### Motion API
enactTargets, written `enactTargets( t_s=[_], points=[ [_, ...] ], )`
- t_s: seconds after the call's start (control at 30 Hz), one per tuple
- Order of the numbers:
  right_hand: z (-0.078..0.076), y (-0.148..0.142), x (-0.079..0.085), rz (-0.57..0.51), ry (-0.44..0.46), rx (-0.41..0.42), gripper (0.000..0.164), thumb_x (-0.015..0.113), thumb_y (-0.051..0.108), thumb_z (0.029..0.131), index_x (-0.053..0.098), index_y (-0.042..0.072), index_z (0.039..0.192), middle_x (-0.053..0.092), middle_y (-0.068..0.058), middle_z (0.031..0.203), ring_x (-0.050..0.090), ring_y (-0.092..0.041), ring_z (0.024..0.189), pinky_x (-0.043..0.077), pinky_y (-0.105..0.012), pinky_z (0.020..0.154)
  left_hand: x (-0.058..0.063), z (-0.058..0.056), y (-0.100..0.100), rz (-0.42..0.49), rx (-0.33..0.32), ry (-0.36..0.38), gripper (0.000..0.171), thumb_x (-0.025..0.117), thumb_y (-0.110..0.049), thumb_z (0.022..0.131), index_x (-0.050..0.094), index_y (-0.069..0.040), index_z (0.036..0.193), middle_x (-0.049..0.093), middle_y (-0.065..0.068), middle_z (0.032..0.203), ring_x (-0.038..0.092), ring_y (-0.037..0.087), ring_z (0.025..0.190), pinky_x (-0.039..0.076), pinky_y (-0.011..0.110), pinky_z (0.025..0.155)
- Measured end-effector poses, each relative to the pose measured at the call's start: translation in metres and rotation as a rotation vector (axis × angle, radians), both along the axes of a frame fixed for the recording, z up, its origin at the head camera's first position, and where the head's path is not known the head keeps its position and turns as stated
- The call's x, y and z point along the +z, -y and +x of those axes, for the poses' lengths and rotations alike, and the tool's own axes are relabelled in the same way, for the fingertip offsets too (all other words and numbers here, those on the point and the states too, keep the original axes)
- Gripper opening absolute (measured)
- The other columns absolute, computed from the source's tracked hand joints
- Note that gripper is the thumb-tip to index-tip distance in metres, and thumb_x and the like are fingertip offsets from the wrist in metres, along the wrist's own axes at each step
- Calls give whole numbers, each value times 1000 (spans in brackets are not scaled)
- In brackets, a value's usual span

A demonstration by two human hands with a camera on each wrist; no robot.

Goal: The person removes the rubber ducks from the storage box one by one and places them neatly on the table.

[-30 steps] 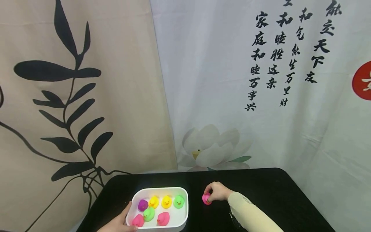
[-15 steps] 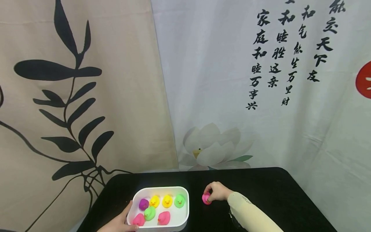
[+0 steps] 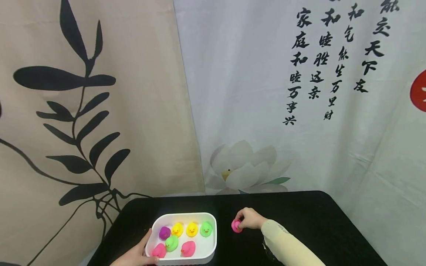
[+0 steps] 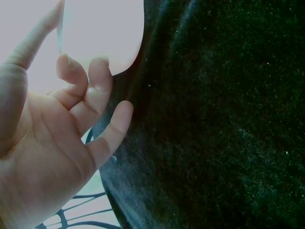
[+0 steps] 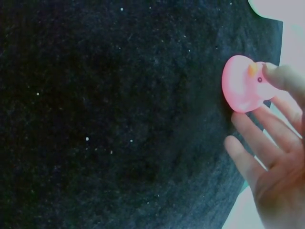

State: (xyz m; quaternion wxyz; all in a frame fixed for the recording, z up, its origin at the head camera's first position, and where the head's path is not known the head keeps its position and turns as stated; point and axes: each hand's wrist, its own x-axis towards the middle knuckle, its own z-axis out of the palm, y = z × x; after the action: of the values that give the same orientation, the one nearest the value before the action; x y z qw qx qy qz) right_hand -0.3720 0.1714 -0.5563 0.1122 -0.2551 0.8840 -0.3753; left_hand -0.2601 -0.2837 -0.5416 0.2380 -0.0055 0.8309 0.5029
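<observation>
In the head view a white plastic basin (image 3: 207, 248) sits at the left of the black table. My left hand (image 3: 136, 254) grips its near left corner; the left wrist view shows curled fingertips (image 4: 99, 71) against the basin's wall. Inside lie a purple duck (image 3: 164, 233), two yellow ducks (image 3: 192, 229), two green ducks (image 3: 206, 229) and two pink ducks (image 3: 188, 249). Right of the basin, my right hand (image 3: 251, 218) pinches another pink rubber duck (image 5: 238, 86) by its head, thumb near the eye. Its other fingers stretch out below the duck in the right wrist view.
The black cloth-covered table (image 3: 299, 210) has rounded far corners. Behind it hangs a pale curtain (image 3: 233, 92) printed with dark leaves, a lotus and writing. The basin stands a short way left of the held duck.
The view has shifted very slightly. The right hand with the pink duck stays in nearly the same spot, and the left hand keeps its grip on the basin.
</observation>
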Motion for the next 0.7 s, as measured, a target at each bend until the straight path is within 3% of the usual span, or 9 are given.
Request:
enactTargets(
  t_s=[0.43, 0.57, 0.7],
  points=[
    [0, -3, -6, -17, -52, -12, 15, 74, 10, 80, 72, 3, 94, 69, 2, 88, 60, -10, 78, 53, -31, 72, 2, 1, -2, 1, 0, -3, 111, 73, -37, 86, -10, -5, 152, 26, 39, 140, 57, 34, 101, 56, 42, 80],
    [1, -3, 1, -39, -96, 17, 21, 70, 8, 83, 70, -4, 100, 70, -6, 94, 62, -13, 83, 55, -34, 75, 1, 1, -2, 7, 0, -6, 112, 75, -37, 85, -10, -6, 153, 26, 39, 139, 57, 34, 101, 56, 42, 79],
    [-1, 2, 12, -18, -135, 7, 25, 69, 11, 84, 70, -4, 104, 71, -8, 99, 64, -17, 91, 54, -38, 80, -1, 1, 2, 36, -5, -9, 114, 76, -33, 84, -10, -6, 153, 27, 38, 138, 58, 31, 99, 56, 41, 80]
  ],
)
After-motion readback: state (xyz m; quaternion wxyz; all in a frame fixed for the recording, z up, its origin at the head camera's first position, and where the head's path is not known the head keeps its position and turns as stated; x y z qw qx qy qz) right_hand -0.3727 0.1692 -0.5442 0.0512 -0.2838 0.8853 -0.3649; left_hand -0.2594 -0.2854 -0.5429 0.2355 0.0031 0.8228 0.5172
